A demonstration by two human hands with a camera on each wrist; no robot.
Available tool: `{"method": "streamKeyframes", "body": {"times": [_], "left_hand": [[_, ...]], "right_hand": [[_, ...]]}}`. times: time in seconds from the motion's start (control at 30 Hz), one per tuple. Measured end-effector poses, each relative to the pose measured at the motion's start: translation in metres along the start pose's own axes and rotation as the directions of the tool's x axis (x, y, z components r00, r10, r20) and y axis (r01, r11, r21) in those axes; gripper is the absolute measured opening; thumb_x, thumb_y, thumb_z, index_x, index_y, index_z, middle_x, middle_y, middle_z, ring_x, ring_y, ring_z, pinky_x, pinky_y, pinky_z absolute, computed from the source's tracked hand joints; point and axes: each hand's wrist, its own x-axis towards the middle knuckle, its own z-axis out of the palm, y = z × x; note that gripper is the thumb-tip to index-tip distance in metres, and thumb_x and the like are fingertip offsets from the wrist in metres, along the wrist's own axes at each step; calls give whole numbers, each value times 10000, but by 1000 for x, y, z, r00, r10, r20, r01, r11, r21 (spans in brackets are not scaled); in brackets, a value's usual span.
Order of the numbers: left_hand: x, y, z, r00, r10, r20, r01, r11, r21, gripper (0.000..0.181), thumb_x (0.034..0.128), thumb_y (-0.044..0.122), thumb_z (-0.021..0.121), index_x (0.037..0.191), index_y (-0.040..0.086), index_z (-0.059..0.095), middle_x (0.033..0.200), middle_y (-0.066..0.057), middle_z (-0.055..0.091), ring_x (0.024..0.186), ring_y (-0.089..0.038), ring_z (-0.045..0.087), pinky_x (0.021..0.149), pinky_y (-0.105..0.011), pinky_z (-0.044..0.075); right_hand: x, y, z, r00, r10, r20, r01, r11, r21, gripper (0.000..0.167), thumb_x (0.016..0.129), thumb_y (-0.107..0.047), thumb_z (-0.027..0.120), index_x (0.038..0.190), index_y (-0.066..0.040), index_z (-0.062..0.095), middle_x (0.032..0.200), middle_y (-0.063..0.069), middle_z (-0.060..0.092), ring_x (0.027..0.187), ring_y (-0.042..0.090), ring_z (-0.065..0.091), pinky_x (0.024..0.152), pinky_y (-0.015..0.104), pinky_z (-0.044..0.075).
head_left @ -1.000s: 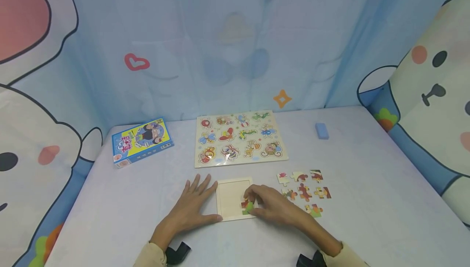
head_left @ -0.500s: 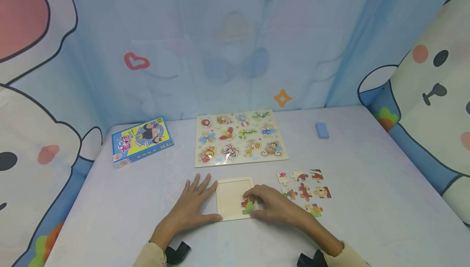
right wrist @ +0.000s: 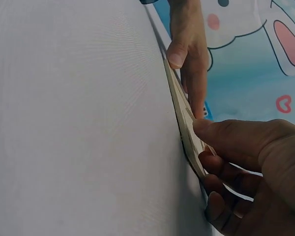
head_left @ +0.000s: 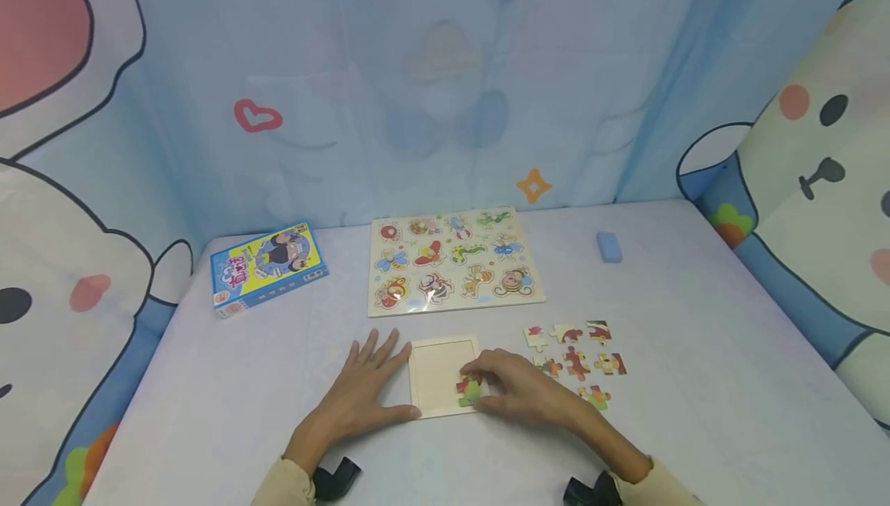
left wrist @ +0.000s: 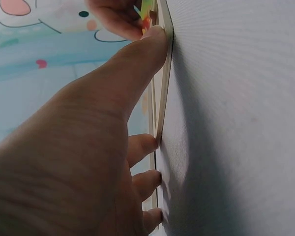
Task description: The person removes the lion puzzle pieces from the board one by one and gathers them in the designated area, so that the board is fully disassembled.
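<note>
A shallow square wooden puzzle tray point(head_left: 443, 345) lies on the table between both hands. My left hand point(head_left: 365, 386), fingers spread, touches its left edge, the thumb at the near left corner. With thumb and fingertips, my right hand point(head_left: 518, 390) pinches a red and green jigsaw piece point(head_left: 469, 392) in the tray's lower right corner. Those fingers cover part of the piece and the tray's right edge. In the right wrist view, the right thumb point(right wrist: 226, 140) and fingers close together over the tray rim point(right wrist: 179, 115). The left thumb point(left wrist: 147, 51) presses the rim in the left wrist view.
Several loose jigsaw pieces point(head_left: 577, 365) lie in rows right of the tray, partly beside the right forearm. Behind the tray is a board with insect pictures point(head_left: 455, 263). A blue and yellow box point(head_left: 270, 268) stands back left, a small blue block point(head_left: 609, 248) back right.
The right thumb and the jigsaw piece have shifted very slightly within the tray's corner. The left hand and the tray have stayed in place.
</note>
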Motion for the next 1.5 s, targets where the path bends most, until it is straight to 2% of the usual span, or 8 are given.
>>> {"method": "streamKeyframes", "body": {"times": [0.2,0.4,0.73,0.9,1.1,1.2,1.37,1.5], "left_hand": [[0,0,0,1000,3,-1,-3,1000,7,946,746,702,634,1498,207,344,1596,-49,185,1471,-343,35,1170,-552,25],[0,1,-1,1000,3,2,-3,1000,5,948,744,700,639,1498,206,344,1596,-48,182,1471,-341,32,1170,-550,18],[0,0,0,1000,-1,-4,1,1000,4,952,737,706,641,1496,209,350,1594,-45,191,1471,-343,38,1167,-558,22],[0,0,0,1000,-1,-2,1,1000,-2,946,741,698,643,1495,207,352,1595,-46,189,1471,-346,37,1167,-558,20],[-1,1,-1,1000,-3,7,3,1000,-1,947,748,703,632,1501,208,337,1598,-38,177,1473,-337,26,1169,-551,13],[0,1,-1,1000,-2,9,2,1000,-2,951,749,706,628,1502,206,335,1599,-37,175,1473,-335,22,1168,-552,11],[0,0,-1,1000,1,7,-1,1000,-2,954,747,715,621,1502,207,335,1599,-39,176,1473,-337,20,1168,-553,9],[-1,1,0,1000,4,7,-4,1000,-5,956,747,718,618,1503,208,332,1599,-40,174,1473,-335,19,1168,-553,7]], "right_hand": [[-3,1,-6,999,-46,0,46,999,-5,413,839,-321,736,1215,-176,645,1002,-154,593,894,50,512,811,284,469],[-13,6,-17,995,-80,-67,80,997,-8,423,811,-223,770,1212,-161,652,895,-154,573,813,52,502,707,226,445],[-46,24,-42,993,24,-118,-21,999,28,462,805,-158,770,1244,-150,625,983,-139,612,805,56,530,658,226,490],[-65,32,-55,986,52,-155,-54,999,-6,476,794,-132,775,1244,-148,621,963,-135,612,802,34,531,677,213,508],[-87,41,-70,975,116,-188,-130,990,-63,483,797,-116,767,1256,-144,619,976,-128,629,793,18,526,673,212,506],[-96,46,-76,968,159,-195,-177,981,-80,489,797,-120,766,1262,-147,617,988,-118,634,783,15,526,670,210,503],[-110,56,-82,958,175,-226,-205,972,-117,481,790,-127,770,1248,-115,622,912,-118,607,760,8,513,660,211,500],[-120,63,-83,950,194,-245,-236,960,-152,482,778,-93,768,1238,-104,625,961,-96,626,750,-10,512,630,208,494]]}}
